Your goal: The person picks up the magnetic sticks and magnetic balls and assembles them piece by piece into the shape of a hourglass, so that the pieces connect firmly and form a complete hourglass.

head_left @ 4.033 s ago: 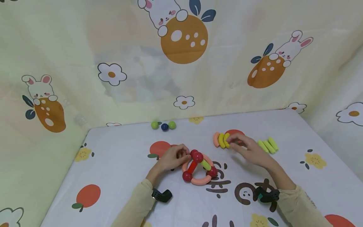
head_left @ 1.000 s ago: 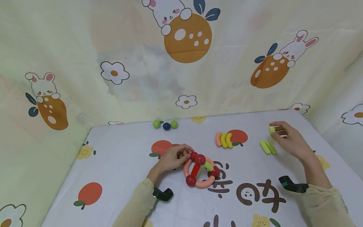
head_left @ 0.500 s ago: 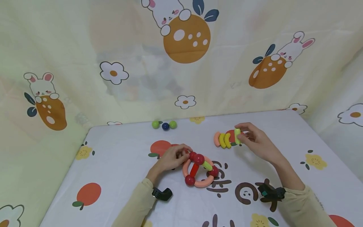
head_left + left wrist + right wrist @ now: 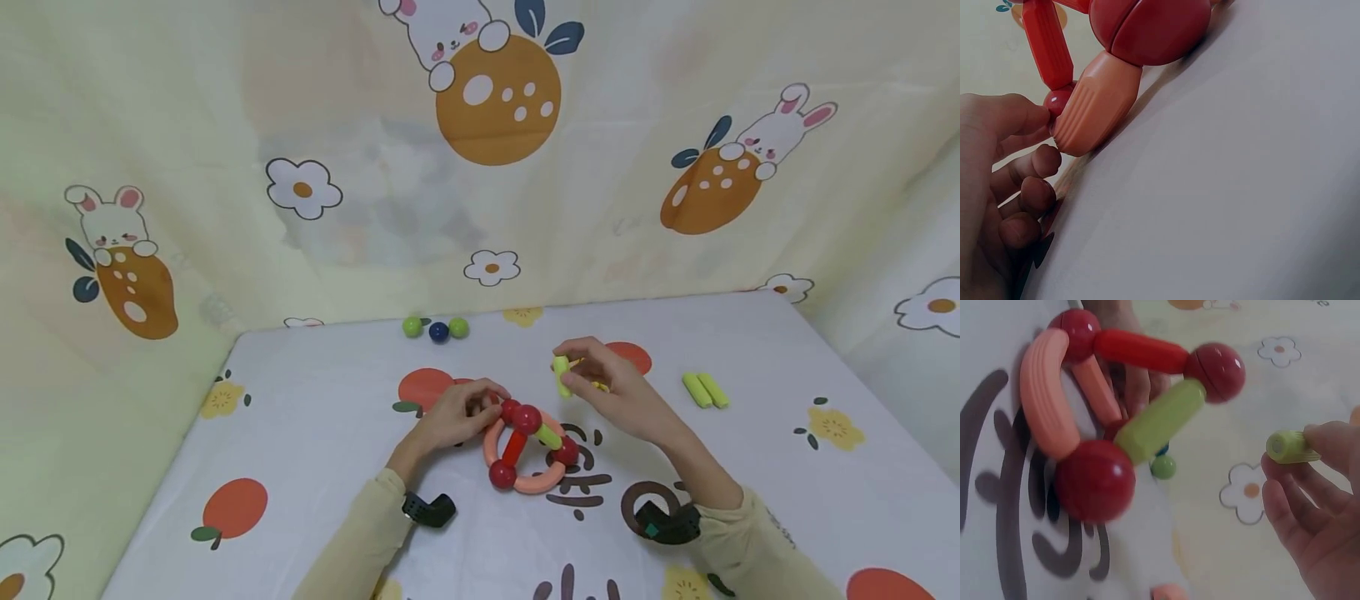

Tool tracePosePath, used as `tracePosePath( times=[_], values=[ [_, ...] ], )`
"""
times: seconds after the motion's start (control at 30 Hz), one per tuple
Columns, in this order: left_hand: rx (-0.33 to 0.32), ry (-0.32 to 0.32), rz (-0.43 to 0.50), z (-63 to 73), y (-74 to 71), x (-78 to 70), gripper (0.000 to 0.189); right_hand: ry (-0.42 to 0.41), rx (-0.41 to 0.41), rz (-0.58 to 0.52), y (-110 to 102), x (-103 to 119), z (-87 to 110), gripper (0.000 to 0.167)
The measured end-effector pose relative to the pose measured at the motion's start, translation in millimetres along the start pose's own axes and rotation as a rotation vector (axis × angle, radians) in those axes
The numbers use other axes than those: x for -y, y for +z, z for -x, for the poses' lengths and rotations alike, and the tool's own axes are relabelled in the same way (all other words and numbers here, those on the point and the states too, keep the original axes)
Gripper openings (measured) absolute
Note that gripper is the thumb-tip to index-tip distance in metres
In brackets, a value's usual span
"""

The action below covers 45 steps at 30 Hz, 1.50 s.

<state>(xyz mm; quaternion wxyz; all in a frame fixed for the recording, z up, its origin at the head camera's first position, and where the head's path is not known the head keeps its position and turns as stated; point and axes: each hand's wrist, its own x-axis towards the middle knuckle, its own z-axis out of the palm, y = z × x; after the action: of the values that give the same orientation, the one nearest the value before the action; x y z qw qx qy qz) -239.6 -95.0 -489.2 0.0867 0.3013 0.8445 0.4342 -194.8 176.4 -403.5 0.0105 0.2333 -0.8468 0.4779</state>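
A toy frame of rods and balls stands on the table: curved salmon rods [image 4: 538, 482] form a ring with dark red balls [image 4: 502, 475], and a red rod [image 4: 513, 447] and a light green rod [image 4: 549, 437] slope up to a raised top ball [image 4: 527, 419]. My left hand [image 4: 459, 417] pinches the small-looking red ball [image 4: 1057, 102] at the ring's far left, beside a salmon rod [image 4: 1099, 103]. My right hand [image 4: 615, 390] holds another light green rod [image 4: 562, 376] between thumb and fingers, raised just beyond the frame. Its end face [image 4: 1277, 446] shows in the right wrist view.
Two light green rods [image 4: 705, 390] lie to the right. Yellow curved rods [image 4: 600, 386] are mostly hidden behind my right hand. Two green balls [image 4: 412, 327] and a dark blue ball [image 4: 438, 332] sit near the back edge. A patterned curtain [image 4: 375, 250] rises behind the table.
My right hand took one light green rod from the group of three at the right and carried it left, close to the frame. My left hand has stayed at the frame.
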Motion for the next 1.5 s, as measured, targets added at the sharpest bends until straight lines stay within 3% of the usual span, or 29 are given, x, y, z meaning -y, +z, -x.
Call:
tracePosePath(
  times=[0.4, 0.67, 1.0, 1.3, 1.4, 1.5],
  values=[
    [-0.006, -0.017, -0.039, -0.4, -0.2, -0.7, 0.021, -0.049, 0.049, -0.035, 26.5, 24.3, -13.3, 0.035],
    [-0.006, -0.036, -0.065, -0.4, -1.2, -1.7, 0.021, -0.048, 0.081, -0.059, 36.6, 29.1, -16.9, 0.035],
    [0.002, -0.019, -0.058, -0.4, -2.0, -2.7, 0.016, -0.106, 0.117, -0.034, 42.9, 36.3, -21.2, 0.032],
    [0.004, -0.011, -0.05, -1.1, -2.7, -2.6, 0.011, -0.075, 0.129, -0.007, 43.5, 29.6, -21.3, 0.037],
    [-0.02, 0.0, -0.001, -1.0, -2.6, -1.7, 0.016, -0.048, 0.129, 0.002, 43.1, 28.6, -20.8, 0.043],
    [-0.109, 0.052, 0.083, -0.4, -1.7, -4.2, 0.018, -0.022, 0.138, -0.003, 42.2, 28.9, -19.8, 0.044]
  ],
)
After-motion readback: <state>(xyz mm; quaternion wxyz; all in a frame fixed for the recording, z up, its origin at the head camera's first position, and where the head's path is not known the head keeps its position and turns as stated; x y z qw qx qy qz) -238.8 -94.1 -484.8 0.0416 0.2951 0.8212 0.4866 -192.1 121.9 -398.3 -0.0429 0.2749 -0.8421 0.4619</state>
